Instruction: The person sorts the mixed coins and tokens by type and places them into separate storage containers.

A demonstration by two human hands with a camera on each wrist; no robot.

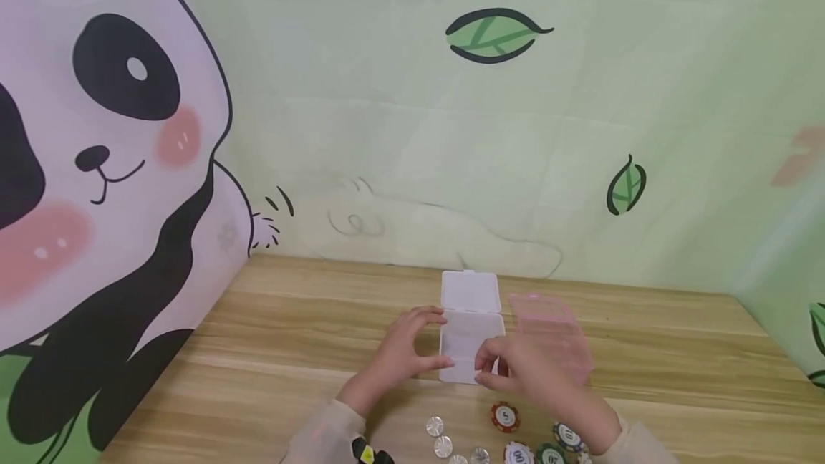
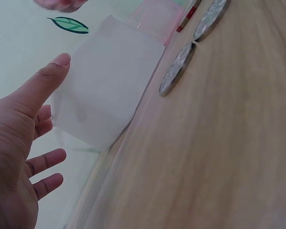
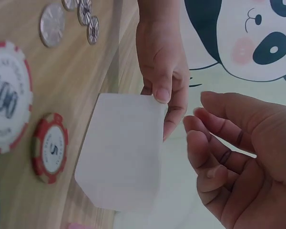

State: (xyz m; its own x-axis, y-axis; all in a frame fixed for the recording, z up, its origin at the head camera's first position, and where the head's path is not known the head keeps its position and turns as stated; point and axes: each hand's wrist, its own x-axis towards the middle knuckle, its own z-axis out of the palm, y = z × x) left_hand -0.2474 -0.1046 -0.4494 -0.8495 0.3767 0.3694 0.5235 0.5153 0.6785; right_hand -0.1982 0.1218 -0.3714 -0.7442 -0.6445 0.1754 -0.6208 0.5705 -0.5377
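Note:
A white plastic box (image 1: 459,339) sits on the wooden table with its hinged lid (image 1: 470,292) raised toward the back. My left hand (image 1: 412,349) is at the box's left side, thumb and fingers spread, the thumb tip at its rim. Over the box's right front part hovers my right hand (image 1: 515,364), its fingers loosely bent. The right wrist view shows nothing between the fingers of that right hand (image 3: 243,152). From the wrist views, the inside of the white box (image 3: 121,148) is hidden.
To the right stands a pink see-through box (image 1: 557,331), partly behind my right hand. In front lie a red poker chip (image 1: 505,417), several other chips such as a white-faced one (image 1: 518,453), and several silver coins, one a silver coin (image 1: 435,426). A printed cloth backdrop (image 1: 387,92) rises behind.

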